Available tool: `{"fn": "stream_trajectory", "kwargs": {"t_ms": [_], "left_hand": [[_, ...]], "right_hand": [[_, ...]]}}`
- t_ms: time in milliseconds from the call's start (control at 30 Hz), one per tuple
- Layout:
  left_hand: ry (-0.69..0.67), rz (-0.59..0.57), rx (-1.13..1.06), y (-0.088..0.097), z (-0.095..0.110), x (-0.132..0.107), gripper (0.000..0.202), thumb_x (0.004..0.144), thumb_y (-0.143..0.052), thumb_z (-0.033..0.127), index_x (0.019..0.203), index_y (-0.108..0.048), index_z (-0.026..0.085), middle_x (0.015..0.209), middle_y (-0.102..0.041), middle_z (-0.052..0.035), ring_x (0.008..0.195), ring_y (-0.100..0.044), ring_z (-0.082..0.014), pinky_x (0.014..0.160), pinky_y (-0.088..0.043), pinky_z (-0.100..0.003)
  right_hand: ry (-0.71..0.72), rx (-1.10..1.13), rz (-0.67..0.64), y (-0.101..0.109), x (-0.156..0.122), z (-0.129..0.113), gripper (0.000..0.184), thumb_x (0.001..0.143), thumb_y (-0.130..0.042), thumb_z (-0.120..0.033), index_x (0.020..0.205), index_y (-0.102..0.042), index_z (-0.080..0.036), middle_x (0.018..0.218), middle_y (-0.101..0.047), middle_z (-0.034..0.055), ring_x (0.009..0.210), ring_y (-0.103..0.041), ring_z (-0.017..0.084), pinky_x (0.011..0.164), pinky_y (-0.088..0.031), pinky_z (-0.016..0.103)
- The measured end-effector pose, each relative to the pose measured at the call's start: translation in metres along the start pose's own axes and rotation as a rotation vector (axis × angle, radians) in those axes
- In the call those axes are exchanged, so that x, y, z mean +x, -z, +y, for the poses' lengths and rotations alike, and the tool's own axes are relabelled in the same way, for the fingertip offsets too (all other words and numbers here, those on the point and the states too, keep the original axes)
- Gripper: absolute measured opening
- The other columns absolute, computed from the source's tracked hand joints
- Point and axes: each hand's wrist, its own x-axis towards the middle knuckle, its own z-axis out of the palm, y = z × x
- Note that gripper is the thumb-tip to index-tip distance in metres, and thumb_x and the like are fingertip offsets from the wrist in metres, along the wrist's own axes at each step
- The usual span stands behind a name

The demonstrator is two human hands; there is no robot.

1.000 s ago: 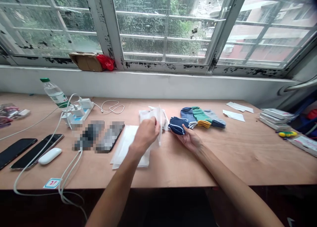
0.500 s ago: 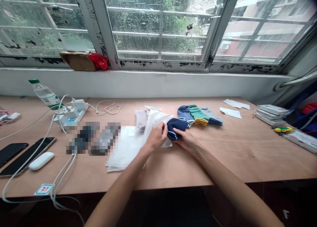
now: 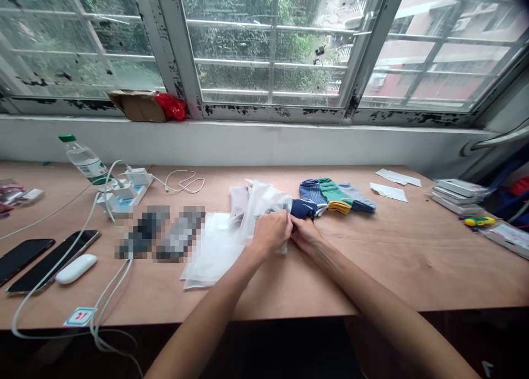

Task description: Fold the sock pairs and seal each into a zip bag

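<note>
Dark blue socks [image 3: 303, 209]: one bundle, mid-table, just beside the other socks; left end at the clear bag [image 3: 258, 205], partly covered by its film — how far inside, impossible to tell.

Left hand [image 3: 273, 230]: thumb and fingers pinched together on the edge of the clear bag.

Right hand [image 3: 306, 234]: fingers curled closed on the near side of the dark blue socks, tips close against the left hand and partly hidden.

Beyond, to the right: striped blue socks [image 3: 311, 190], green socks [image 3: 332, 191] with yellow parts, grey socks [image 3: 359, 196] — side by side in a row. Farther right: paper slips [image 3: 388, 191].

To the left: flat bags [image 3: 210, 255], stacked on the wooden table [image 3: 397, 263]; green-capped bottle [image 3: 87, 163], near a white power strip [image 3: 138, 194].
</note>
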Motion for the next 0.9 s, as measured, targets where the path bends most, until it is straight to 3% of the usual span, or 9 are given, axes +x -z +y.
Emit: {"fn": "stream_trajectory", "kwargs": {"t_ms": [100,233,300,400,533,600,700,800,900], "left_hand": [[-0.077,0.031,0.014,0.0,0.0,0.0,0.032,0.098,-0.031,0.029,0.094,-0.059,0.014,0.085,-0.069,-0.0137,0.076,-0.068,-0.0264,0.069,-0.047,-0.033],[-0.124,0.074,0.032,0.0,0.002,-0.001,0.032,0.098,-0.029,0.029,0.093,-0.058,0.016,0.088,-0.07,-0.0125,0.075,-0.067,-0.0256,0.066,-0.046,-0.033],[-0.097,0.073,0.039,0.0,0.003,-0.001,0.028,0.097,-0.033,0.027,0.091,-0.059,0.017,0.088,-0.07,-0.0114,0.077,-0.067,-0.0245,0.067,-0.046,-0.032],[0.037,0.098,0.035,-0.001,0.001,-0.001,0.024,0.094,-0.038,0.031,0.09,-0.058,0.018,0.087,-0.07,-0.0091,0.078,-0.067,-0.0244,0.066,-0.045,-0.031],[0.147,0.124,0.06,-0.002,0.0,0.002,0.023,0.093,-0.039,0.032,0.094,-0.058,0.018,0.09,-0.071,-0.0086,0.078,-0.067,-0.0257,0.063,-0.043,-0.032],[0.124,0.124,0.073,-0.002,0.001,0.003,0.02,0.092,-0.039,0.026,0.094,-0.057,0.018,0.09,-0.07,-0.0083,0.076,-0.067,-0.0246,0.061,-0.042,-0.031],[0.037,0.166,0.078,-0.002,0.005,0.004,0.019,0.092,-0.038,0.023,0.093,-0.056,0.019,0.088,-0.07,-0.0068,0.076,-0.066,-0.0227,0.058,-0.039,-0.029],[-0.023,0.216,0.08,-0.001,0.007,0.005,0.018,0.093,-0.038,0.024,0.092,-0.056,0.019,0.086,-0.068,-0.0061,0.077,-0.065,-0.0221,0.056,-0.036,-0.029],[-0.054,0.232,0.084,-0.002,0.007,0.006,0.016,0.092,-0.041,0.024,0.091,-0.056,0.018,0.084,-0.067,-0.0067,0.077,-0.063,-0.0218,0.057,-0.036,-0.03]], "right_hand": [[-0.104,0.119,-0.164,0.006,0.002,0.0,0.02,0.069,-0.07,-0.036,0.078,-0.061,-0.021,0.08,-0.07,0.0047,0.084,-0.066,0.023,0.078,-0.056,0.036],[-0.153,-0.122,-0.324,0.013,-0.002,-0.004,0.015,0.068,-0.067,-0.031,0.075,-0.062,-0.019,0.077,-0.07,0.0054,0.081,-0.066,0.023,0.075,-0.056,0.035],[-0.144,-0.233,-0.33,0.014,-0.005,-0.007,0.017,0.061,-0.07,-0.018,0.077,-0.065,-0.019,0.078,-0.071,0.0042,0.08,-0.064,0.022,0.071,-0.055,0.032],[-0.067,-0.275,-0.32,0.011,-0.009,-0.011,0.038,0.052,-0.068,-0.003,0.087,-0.067,-0.019,0.091,-0.072,0.0017,0.086,-0.063,0.02,0.073,-0.054,0.028],[-0.159,-0.017,-0.348,0.009,-0.011,-0.019,0.037,0.055,-0.068,-0.004,0.089,-0.067,-0.017,0.083,-0.072,-0.0001,0.078,-0.065,0.016,0.072,-0.055,0.026],[-0.241,0.259,-0.327,0.009,-0.011,-0.026,0.025,0.062,-0.069,-0.01,0.086,-0.067,-0.017,0.082,-0.073,0.0004,0.076,-0.066,0.016,0.073,-0.056,0.026],[-0.271,0.55,-0.155,0.006,-0.01,-0.034,0.011,0.076,-0.063,-0.02,0.086,-0.067,-0.018,0.084,-0.074,0.0008,0.073,-0.068,0.014,0.069,-0.057,0.024],[-0.337,0.516,-0.085,0.001,-0.009,-0.031,0.005,0.08,-0.061,-0.019,0.076,-0.063,-0.018,0.069,-0.071,0.0,0.059,-0.065,0.013,0.057,-0.055,0.021],[-0.375,0.356,-0.207,-0.004,-0.01,-0.022,0.008,0.081,-0.065,-0.023,0.076,-0.061,-0.018,0.064,-0.068,-0.0003,0.058,-0.064,0.014,0.053,-0.053,0.022]]}}
